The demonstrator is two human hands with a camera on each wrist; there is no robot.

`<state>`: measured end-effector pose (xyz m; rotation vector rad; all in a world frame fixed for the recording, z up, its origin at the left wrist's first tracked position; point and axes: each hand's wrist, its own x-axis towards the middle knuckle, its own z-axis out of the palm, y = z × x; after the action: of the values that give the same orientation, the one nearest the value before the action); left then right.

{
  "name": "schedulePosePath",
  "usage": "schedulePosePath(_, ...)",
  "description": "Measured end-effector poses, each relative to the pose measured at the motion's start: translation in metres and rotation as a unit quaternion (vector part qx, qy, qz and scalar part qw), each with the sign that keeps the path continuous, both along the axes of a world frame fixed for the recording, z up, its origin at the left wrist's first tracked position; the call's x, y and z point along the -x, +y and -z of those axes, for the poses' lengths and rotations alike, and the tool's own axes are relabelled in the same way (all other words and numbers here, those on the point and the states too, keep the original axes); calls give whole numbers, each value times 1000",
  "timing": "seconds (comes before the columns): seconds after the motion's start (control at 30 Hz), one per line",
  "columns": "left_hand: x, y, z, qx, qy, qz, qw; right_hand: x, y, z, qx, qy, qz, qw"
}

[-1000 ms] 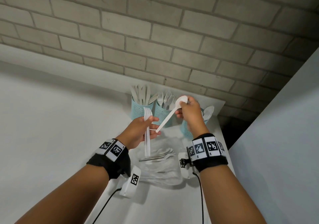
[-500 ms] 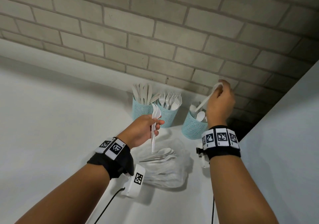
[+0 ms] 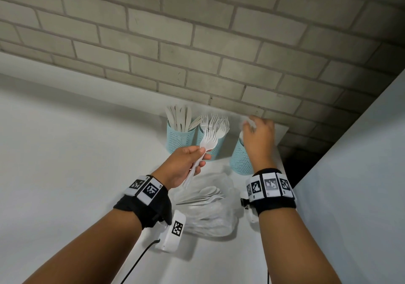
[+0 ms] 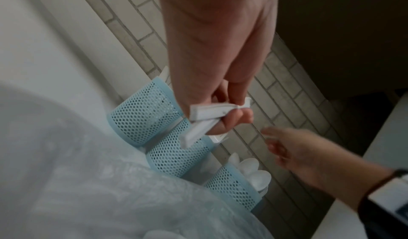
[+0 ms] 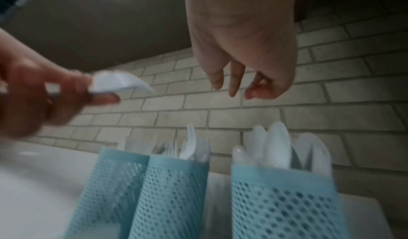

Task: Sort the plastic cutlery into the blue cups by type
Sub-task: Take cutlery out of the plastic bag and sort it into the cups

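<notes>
White bench (image 3: 65, 163) runs under your arms to a pale brick wall (image 3: 197, 53). Nearest you, just below and between your wrists, a clear plastic bag (image 3: 210, 213) lies flat on the bench with a few white spoons (image 3: 206, 194) resting on top of it.

Above the bag, your left hand (image 3: 184, 165) has its grip closed on a small bundle of white forks (image 3: 207, 142): thumb and fingers pinch the handles, the tines point up and away from you, and the handle ends stick out below your palm. In the left wrist view the fingers (image 4: 234, 120) curl round those flat handles.

Just beyond that grip stand three blue mesh cups against the wall. The left cup (image 3: 178, 140) holds knives, the middle cup (image 3: 215, 150), touching it and directly behind the fork tines, holds forks, and the right cup (image 3: 240, 163) stands a little apart and holds spoons.

Your right hand (image 3: 259, 137) hangs over the right cup, grip loose and holding nothing; in the right wrist view its fingers (image 5: 234, 83) point down, slightly spread, above the spoon bowls (image 5: 278, 148). The head view is blurred at those fingertips.
</notes>
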<state>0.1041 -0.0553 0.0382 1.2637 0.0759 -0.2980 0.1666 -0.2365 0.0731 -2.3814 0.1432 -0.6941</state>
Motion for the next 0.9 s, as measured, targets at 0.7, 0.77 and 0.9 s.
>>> schedulePosePath(0.7,1,0,25,-306,-72,97,945,-18,24,-32,-118,-114,-51,985)
schedulePosePath(0.77,3,-1,29,-433,-97,174,879,-19,28,-32,-83,-151,-36,984)
schedulePosePath(0.9,8,-4,35,-552,-94,275,782,-17,41,-16,-9,-165,-46,985)
